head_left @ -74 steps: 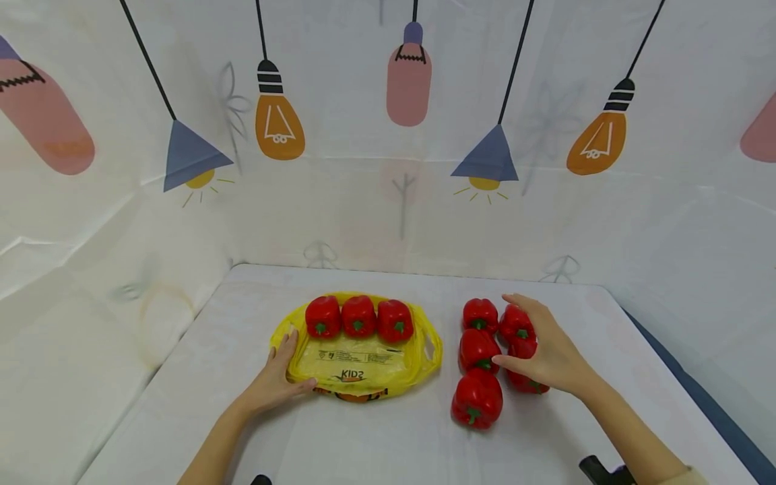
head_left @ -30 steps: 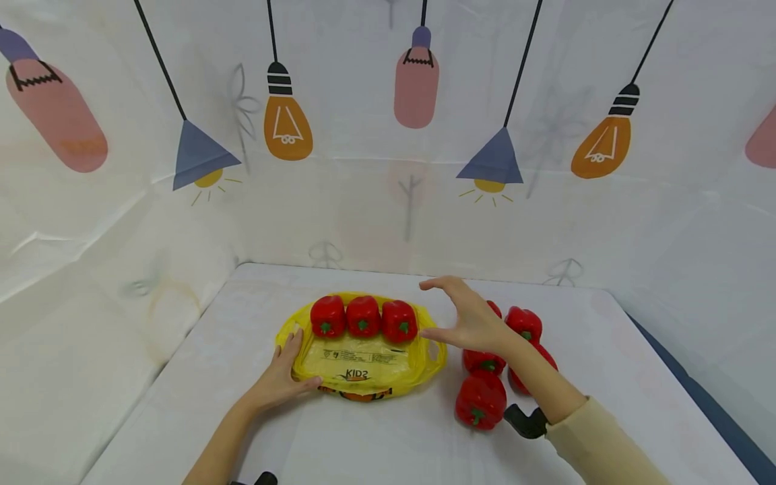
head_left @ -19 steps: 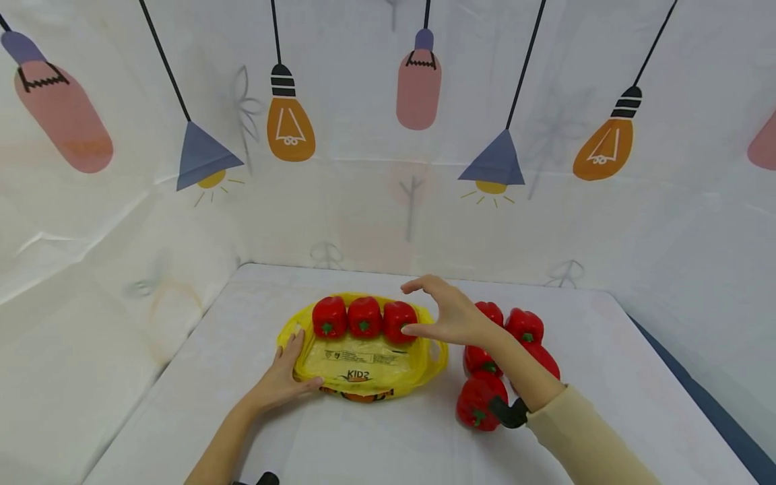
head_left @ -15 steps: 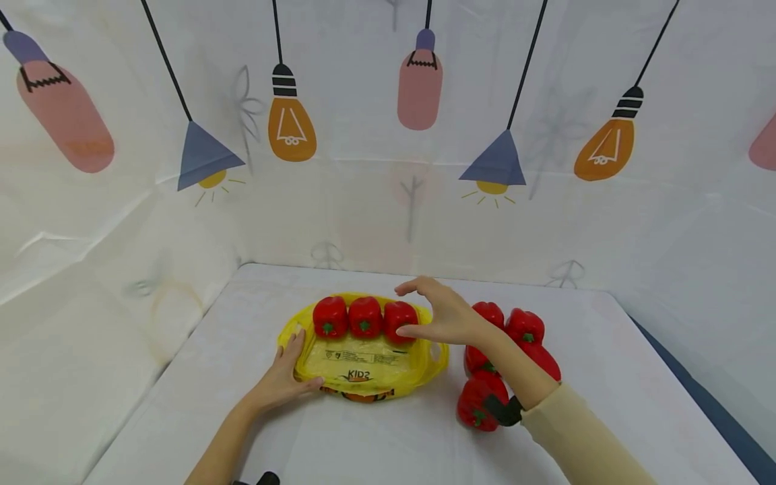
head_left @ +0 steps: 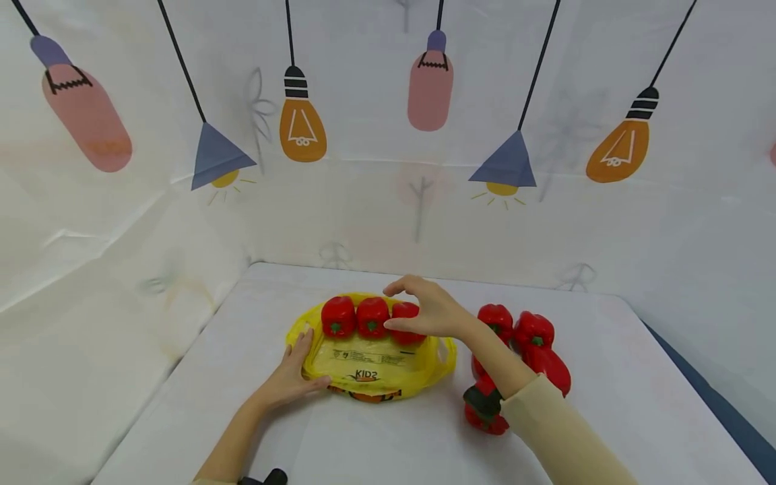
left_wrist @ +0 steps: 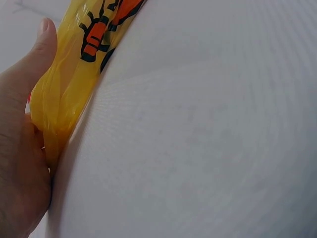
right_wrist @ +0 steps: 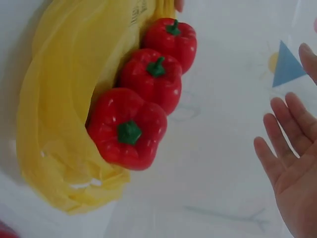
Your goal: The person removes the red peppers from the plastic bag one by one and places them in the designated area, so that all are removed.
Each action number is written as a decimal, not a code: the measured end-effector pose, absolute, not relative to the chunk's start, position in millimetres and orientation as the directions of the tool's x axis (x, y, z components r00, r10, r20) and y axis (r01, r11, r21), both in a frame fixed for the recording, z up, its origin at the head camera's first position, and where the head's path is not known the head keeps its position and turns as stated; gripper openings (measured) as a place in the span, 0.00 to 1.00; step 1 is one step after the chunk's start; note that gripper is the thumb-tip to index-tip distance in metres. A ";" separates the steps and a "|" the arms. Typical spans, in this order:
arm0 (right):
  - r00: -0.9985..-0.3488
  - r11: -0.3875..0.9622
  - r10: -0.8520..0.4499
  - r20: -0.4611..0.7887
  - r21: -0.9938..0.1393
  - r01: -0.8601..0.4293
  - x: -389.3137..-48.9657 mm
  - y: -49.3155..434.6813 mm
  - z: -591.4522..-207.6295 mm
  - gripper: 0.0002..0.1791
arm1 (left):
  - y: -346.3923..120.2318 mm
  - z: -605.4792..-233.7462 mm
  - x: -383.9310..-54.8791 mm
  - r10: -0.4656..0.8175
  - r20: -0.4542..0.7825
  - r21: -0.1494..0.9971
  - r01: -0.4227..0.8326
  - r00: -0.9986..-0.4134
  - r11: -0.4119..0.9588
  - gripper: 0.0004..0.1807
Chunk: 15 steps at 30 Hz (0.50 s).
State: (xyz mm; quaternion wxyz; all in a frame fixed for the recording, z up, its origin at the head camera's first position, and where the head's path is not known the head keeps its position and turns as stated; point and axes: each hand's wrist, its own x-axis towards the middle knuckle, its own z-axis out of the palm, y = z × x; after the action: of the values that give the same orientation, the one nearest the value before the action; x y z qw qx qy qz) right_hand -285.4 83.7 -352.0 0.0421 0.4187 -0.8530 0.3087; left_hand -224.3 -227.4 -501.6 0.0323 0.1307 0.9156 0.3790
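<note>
A yellow plastic bag (head_left: 388, 384) lies spread on the white table with a row of three red bell peppers (head_left: 372, 318) along its far side. My left hand (head_left: 291, 377) rests at the bag's left edge, fingers and thumb spread; in the left wrist view the thumb (left_wrist: 42, 54) lies against the plastic. My right hand (head_left: 433, 311) hovers over the rightmost pepper (right_wrist: 129, 129) in the row, thumb and fingers apart and holding nothing. In the right wrist view that hand (right_wrist: 294, 163) appears clear of the peppers, palm visible.
To the right, several more red bell peppers (head_left: 547, 368) stand grouped on the table (head_left: 606, 417), some hidden by my right forearm. A black wrist mount (head_left: 485, 404) overlaps the nearest one. Behind the table hangs a white sheet (head_left: 364, 215) printed with lamps.
My right hand has moved left from the pepper group to above the rightmost pepper on the bag. The left hand stays at the bag's edge. The head view has shifted slightly.
</note>
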 end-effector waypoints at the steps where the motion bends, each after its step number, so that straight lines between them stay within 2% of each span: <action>1: -0.650 0.465 -0.688 0.322 -0.492 -0.736 -286.9 82.5 -353.1 0.26 | -226.8 -502.0 -224.6 0.264 0.036 0.703 0.212 -0.964 0.679 0.61; 15: -0.692 0.474 -0.671 0.267 -0.563 -0.677 -303.7 71.8 -362.7 0.25 | -226.3 -500.3 -223.4 0.257 0.039 0.709 0.207 -0.966 0.674 0.61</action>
State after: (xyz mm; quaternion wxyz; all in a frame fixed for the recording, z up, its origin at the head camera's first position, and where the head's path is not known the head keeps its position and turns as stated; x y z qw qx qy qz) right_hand -303.7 71.8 -362.7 0.0046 0.3924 -0.8586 0.3299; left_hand -223.4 -226.3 -500.3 0.0322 0.1269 0.9142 0.3835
